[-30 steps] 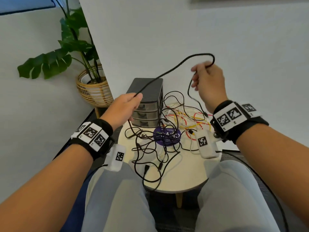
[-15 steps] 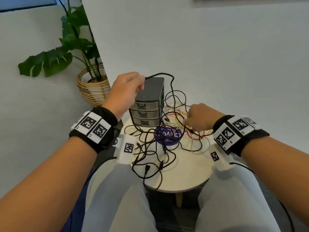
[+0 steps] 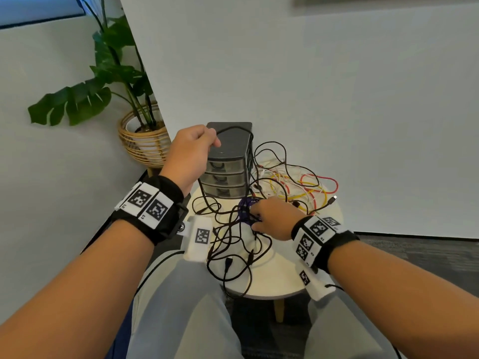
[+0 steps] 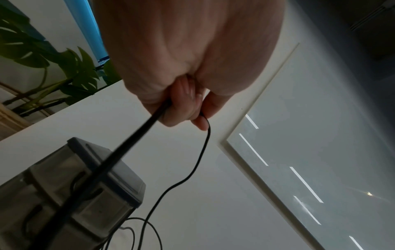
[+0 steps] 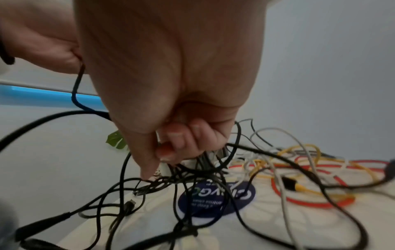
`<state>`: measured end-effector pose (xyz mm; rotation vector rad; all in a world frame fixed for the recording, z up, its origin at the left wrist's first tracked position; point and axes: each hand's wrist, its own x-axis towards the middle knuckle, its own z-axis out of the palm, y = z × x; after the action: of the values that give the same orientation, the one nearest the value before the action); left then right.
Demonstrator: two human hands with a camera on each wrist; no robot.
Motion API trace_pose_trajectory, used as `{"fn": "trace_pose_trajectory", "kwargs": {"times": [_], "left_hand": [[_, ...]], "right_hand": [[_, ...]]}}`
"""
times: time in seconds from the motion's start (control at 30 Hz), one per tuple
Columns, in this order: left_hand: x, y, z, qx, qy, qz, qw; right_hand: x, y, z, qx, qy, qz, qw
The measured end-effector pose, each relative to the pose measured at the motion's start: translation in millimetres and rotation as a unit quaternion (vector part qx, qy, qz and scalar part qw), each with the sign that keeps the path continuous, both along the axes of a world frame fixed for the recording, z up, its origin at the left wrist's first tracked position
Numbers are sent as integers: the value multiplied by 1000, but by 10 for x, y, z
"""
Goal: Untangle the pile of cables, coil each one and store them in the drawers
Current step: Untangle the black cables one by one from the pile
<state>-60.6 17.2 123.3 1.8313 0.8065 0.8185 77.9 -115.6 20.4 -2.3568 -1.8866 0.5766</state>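
Observation:
A tangle of black cables [image 3: 233,244] lies on the round cream table [image 3: 280,278], with red, yellow and white cables [image 3: 305,187] behind it. A grey three-drawer unit [image 3: 228,161] stands at the table's back, all drawers closed. My left hand [image 3: 211,141] is raised over the unit's top and grips a black cable [image 4: 203,152] that trails down past the unit [image 4: 85,186]. My right hand [image 3: 256,216] is low in the pile over a purple sticker [image 5: 215,197]. Its curled fingers [image 5: 171,152] pinch black cable strands.
A leafy plant [image 3: 114,81] in a wicker pot [image 3: 142,141] stands left of the table. A white wall panel rises close behind the table. My knees sit against the table's near edge. Dark carpet shows at the right.
My right hand dropped from head height, where it held a cable loop, down into the pile. My left hand rose and moved forward over the drawer unit, still holding the black cable.

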Motion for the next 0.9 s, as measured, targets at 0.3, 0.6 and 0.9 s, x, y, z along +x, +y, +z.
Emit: {"fn": "trace_pose_trajectory", "kwargs": {"times": [0.3, 0.6, 0.9], "left_hand": [[-51, 161, -291, 163, 250, -55, 953], [-20, -20, -131, 209, 215, -169, 939], [-22, -118, -203, 143, 215, -303, 917]], "right_hand": [[-36, -232, 473, 94, 204, 23, 974], [65, -186, 714, 153, 221, -51, 962], [239, -159, 1063, 150, 291, -16, 945]]}}
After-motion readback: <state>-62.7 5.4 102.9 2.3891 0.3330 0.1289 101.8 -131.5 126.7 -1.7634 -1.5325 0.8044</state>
